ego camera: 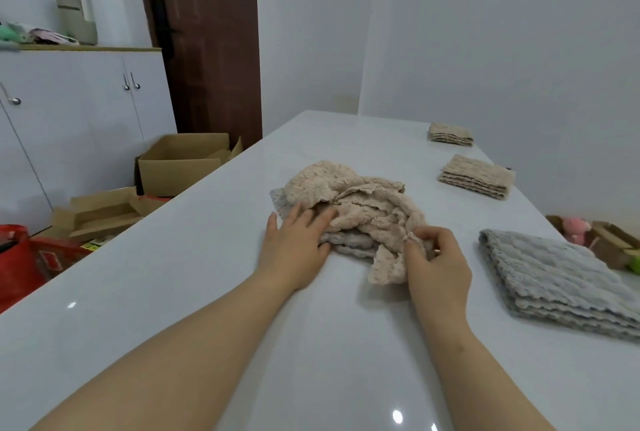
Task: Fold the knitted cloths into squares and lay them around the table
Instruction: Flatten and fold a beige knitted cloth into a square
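A crumpled heap of beige knitted cloths (360, 202) lies mid-table, with grey cloth (349, 243) showing under it. My left hand (298, 243) rests flat on the heap's near left side, fingers spread. My right hand (438, 264) pinches a hanging beige corner at the heap's near right. Along the right edge lie a folded grey cloth (561, 278) and two folded beige cloths, one nearer (478, 176) and one at the far corner (450, 134).
The glossy white table (207, 292) runs away from me, with a wall close on its right. Cardboard boxes (183, 162) and a red bag (20, 260) sit on the floor to the left, before white cabinets and a brown door.
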### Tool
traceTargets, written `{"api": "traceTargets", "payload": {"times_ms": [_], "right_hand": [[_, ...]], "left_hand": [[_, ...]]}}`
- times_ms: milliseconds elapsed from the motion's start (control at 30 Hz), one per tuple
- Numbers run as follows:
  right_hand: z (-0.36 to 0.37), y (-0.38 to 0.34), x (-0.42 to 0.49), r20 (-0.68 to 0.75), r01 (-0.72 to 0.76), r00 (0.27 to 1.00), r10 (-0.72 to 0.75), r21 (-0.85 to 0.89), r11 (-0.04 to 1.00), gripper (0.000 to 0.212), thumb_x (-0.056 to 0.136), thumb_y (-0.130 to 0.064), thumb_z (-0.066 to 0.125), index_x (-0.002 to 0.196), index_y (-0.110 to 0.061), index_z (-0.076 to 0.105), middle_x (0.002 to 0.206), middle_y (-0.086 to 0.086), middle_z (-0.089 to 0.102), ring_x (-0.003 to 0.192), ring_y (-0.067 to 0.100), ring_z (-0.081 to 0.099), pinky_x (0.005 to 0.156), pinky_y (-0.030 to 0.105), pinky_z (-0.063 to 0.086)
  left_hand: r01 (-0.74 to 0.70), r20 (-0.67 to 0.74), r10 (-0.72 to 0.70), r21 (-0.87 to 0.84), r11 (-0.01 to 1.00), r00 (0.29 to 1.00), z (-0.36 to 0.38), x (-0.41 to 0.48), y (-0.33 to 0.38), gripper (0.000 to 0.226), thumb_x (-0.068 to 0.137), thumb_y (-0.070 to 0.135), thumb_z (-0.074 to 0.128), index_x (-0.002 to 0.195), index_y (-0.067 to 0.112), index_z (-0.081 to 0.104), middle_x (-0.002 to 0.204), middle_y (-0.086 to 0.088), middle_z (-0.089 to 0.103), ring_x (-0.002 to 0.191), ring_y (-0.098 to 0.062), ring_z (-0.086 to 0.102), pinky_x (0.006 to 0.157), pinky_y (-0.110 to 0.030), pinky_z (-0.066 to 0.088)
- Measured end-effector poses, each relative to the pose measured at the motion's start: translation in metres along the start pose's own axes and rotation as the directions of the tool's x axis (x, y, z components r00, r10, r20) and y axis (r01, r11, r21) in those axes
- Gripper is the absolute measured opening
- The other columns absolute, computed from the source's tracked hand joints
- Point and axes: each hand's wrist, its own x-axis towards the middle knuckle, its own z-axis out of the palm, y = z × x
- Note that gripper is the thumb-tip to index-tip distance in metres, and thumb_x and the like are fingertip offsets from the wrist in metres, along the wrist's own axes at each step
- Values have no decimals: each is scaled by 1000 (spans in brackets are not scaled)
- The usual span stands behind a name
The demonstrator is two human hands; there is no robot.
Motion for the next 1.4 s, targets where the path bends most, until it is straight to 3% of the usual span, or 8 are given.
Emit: {"api": "traceTargets", "payload": {"times_ms": [167, 367, 533, 633, 767, 933, 1133, 1400], "right_hand": [[1, -8, 9, -198, 139, 975, -103, 180, 974, 13, 87, -10, 59, 87, -22, 55, 75, -16, 54, 70, -11, 50, 63, 5, 36], [-6, -16, 24, -438, 167, 899, 7, 356, 919, 29, 91, -8, 51, 78, -30, 38, 73, -9, 40, 58, -5, 43, 59, 11, 37], [-11, -32, 29, -493, 205, 869, 39, 431, 879, 30, 94, -8, 46, 80, -31, 34, 78, -9, 38, 57, -8, 42, 60, 9, 37], [-8, -40, 26, -401, 256, 913, -75, 421, 870, 28, 93, -10, 49, 85, -34, 38, 80, -11, 44, 60, -6, 45, 60, 10, 38], [3, -27, 11, -129, 224, 972, -195, 268, 937, 29, 86, -12, 58, 101, -34, 44, 88, -10, 54, 68, -3, 54, 67, 21, 44], [24, 1, -11, 443, 365, 860, -252, -189, 912, 48, 78, -9, 55, 122, -27, 46, 109, -7, 57, 102, 18, 55, 72, 26, 35], [20, -5, -14, 470, 401, 848, -244, -270, 875, 35, 86, -9, 50, 118, -22, 47, 104, 1, 62, 97, 26, 56, 64, 28, 28], [39, 1, 20, 474, 379, 868, -150, -435, 817, 38, 90, -16, 48, 126, -17, 38, 109, 10, 62, 97, 34, 57, 64, 32, 35]], "left_hand": [[127, -88, -123, 38, 991, 989, 5, 21, -6, 46, 97, 31, 29, 143, 34, 23, 144, 5, 42, 143, -20, 15, 112, -56, 6], [276, -163, -269, 20, 961, 949, 7, 21, -3, 38, 98, 22, 23, 135, 25, 34, 135, 0, 53, 140, -27, 26, 110, -52, 12], [259, -268, -262, -48, 965, 927, 1, 12, -1, 25, 93, 18, 33, 108, 23, 53, 97, -1, 65, 102, -23, 52, 96, -40, 28], [247, -345, -346, -300, 921, 872, -2, 6, -7, 23, 89, 20, 43, 104, 20, 60, 83, -5, 64, 79, -23, 51, 78, -35, 36], [227, -249, -547, -717, 659, 799, -6, -9, -21, 42, 82, 13, 52, 123, 22, 54, 117, -4, 61, 111, -28, 50, 91, -40, 44], [73, -464, -206, -288, 955, 861, -9, -38, -7, 66, 75, 11, 59, 137, 23, 41, 148, -6, 34, 137, -30, 28, 106, -46, 28], [87, -126, -106, -153, 984, 986, 4, -33, -12, 69, 90, 27, 44, 148, 29, 8, 155, 0, 18, 141, -21, 18, 113, -40, 23], [33, -36, -42, -217, 976, 998, 12, 16, -21, 70, 92, 34, 45, 149, 29, 4, 155, 2, 24, 141, -21, 24, 110, -48, 27]]}}
